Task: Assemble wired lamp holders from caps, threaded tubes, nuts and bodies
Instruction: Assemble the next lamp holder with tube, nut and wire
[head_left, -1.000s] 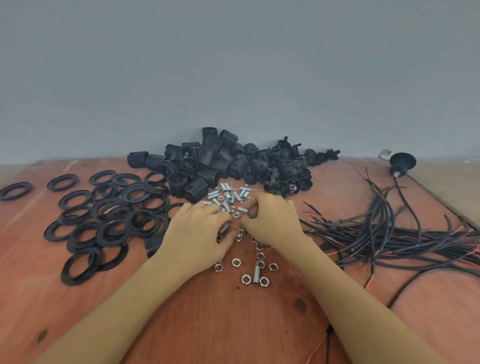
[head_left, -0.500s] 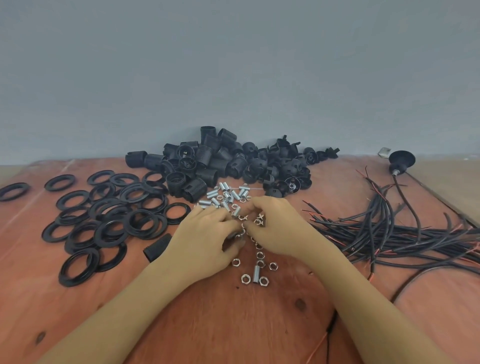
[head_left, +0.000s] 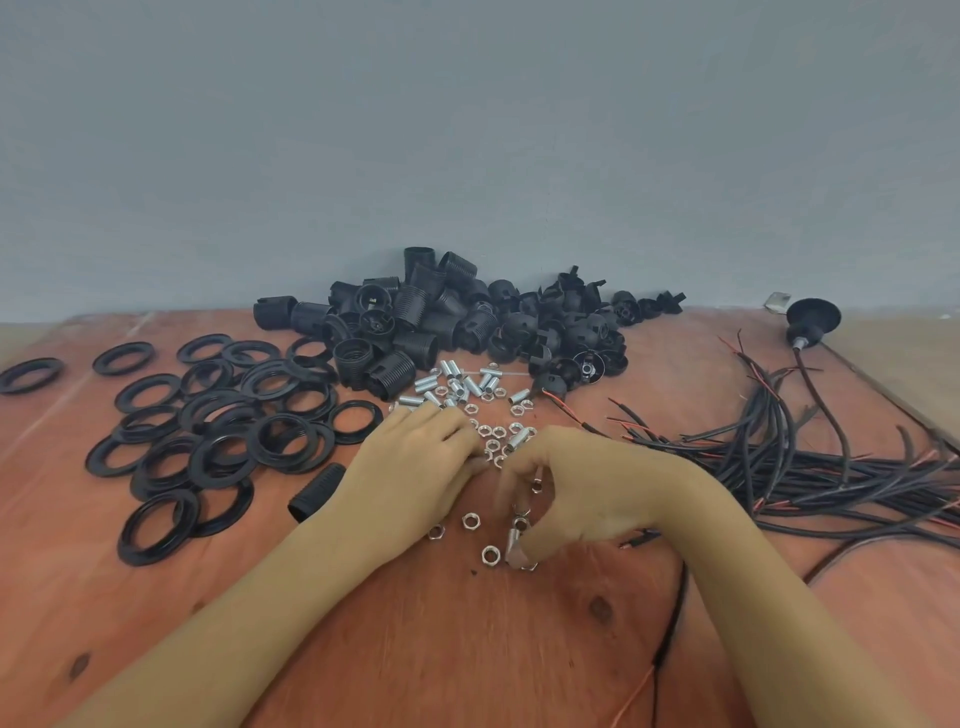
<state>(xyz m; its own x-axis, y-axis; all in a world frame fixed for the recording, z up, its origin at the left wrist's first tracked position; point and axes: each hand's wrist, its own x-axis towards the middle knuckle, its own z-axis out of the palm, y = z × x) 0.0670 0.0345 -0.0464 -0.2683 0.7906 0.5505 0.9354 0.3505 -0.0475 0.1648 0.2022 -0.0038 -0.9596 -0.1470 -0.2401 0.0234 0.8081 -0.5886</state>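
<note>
Position of left hand (head_left: 415, 467): palm down on the bench (head_left: 467, 649), fingers (head_left: 457, 434) curled over the near edge of the scattered nuts (head_left: 498, 431). Inside of the curl hidden; cannot tell whether anything is held

Position of right hand (head_left: 587, 493): arched above the bench just right of the left fingers, fingertips pointing down and blurred. Thumb tip touching or just beside a single threaded tube (head_left: 514, 551), which lies among loose nuts nearer the person than both sets of fingers. Cannot tell whether pinched or merely touched

Location of parts:
- Loose threaded tubes (head_left: 457, 382): small heap just beyond the fingers, mixed with further nuts
- Black ribbed bodies (head_left: 395, 332): piled beyond the left fingers, against the wall
- Black caps (head_left: 561, 322): piled beyond the right fingers, adjoining the bodies
- One separate body (head_left: 317, 491): on its side, just left of the left wrist
- Black rings (head_left: 223, 421): spread flat and overlapping, well left of the left fingers
- Black wires (head_left: 805, 457) with red cores: loose bundle right of the right fingers
- One wired holder (head_left: 813, 317): far right, at the back edge of the bench
</note>
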